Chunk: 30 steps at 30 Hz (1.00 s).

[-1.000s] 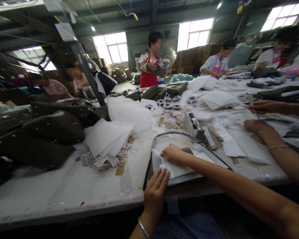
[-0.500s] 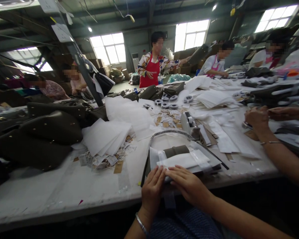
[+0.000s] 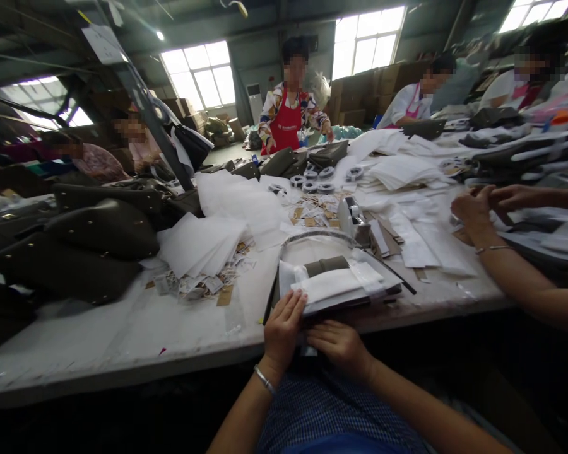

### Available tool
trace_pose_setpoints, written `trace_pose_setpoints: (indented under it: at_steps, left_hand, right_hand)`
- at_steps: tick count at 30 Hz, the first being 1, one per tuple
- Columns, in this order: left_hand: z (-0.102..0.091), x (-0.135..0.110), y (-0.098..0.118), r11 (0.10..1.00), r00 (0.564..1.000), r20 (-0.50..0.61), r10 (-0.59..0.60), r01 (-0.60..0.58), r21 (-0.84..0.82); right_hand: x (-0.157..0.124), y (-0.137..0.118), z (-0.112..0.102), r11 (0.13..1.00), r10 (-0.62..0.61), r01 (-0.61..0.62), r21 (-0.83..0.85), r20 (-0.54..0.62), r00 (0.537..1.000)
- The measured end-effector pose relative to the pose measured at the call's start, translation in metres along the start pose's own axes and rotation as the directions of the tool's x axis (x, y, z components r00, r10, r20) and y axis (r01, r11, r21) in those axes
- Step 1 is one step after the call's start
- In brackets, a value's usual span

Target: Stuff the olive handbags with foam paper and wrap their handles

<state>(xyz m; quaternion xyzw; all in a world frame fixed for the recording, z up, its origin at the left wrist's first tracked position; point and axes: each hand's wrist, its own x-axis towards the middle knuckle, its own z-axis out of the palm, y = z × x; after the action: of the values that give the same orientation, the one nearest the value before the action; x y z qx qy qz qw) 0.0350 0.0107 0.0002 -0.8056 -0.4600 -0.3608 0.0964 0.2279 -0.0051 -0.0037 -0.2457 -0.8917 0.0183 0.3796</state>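
Observation:
A dark olive bag (image 3: 329, 267) lies at the table's front edge, partly covered by white wrapping sheet (image 3: 326, 285) and clear tape. Its dark handle (image 3: 312, 234) arches toward the back. My left hand (image 3: 283, 325) rests on the bag's near left corner, fingers stretched out flat on the wrapping. Just below the bag's near edge, my right hand (image 3: 338, 348) has its fingers together and bent, beside a pale translucent strip (image 3: 309, 350). What its fingertips hold, if anything, is hidden.
A tape dispenser (image 3: 353, 221) stands behind the bag. White sheets (image 3: 203, 243) lie over tags at left, near stacked dark bags (image 3: 94, 252). Coiled straps (image 3: 318, 180) sit farther back. A co-worker's hands (image 3: 476, 205) work at right; a person in a red apron (image 3: 286, 126) stands across.
My right hand has slid off the wrapping to below the bag's near edge. My left hand stays at the corner. The person across has let go of a dark piece, now lying at right.

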Motion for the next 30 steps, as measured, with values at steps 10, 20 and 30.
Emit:
trace_pose_setpoints:
  at_steps: [10, 20, 30]
  left_hand:
    - [0.003, -0.001, 0.002, 0.999, 0.999, 0.010, -0.041, 0.041, -0.007]
    - [0.006, -0.002, 0.001, 1.000, 0.999, 0.021, -0.024, 0.023, 0.012]
    - [0.006, -0.005, 0.007, 0.998, 0.999, -0.004, -0.052, 0.052, 0.030]
  right_hand:
    - [-0.017, -0.040, -0.013, 0.974, 0.185, -0.178, 0.144, -0.038, 0.982]
    - [-0.002, -0.041, -0.035, 0.965, 0.180, -0.172, 0.198, -0.021, 0.983]
    - [0.079, 0.027, -0.052, 0.920, 0.382, -0.391, 0.035, 0.147, 0.912]
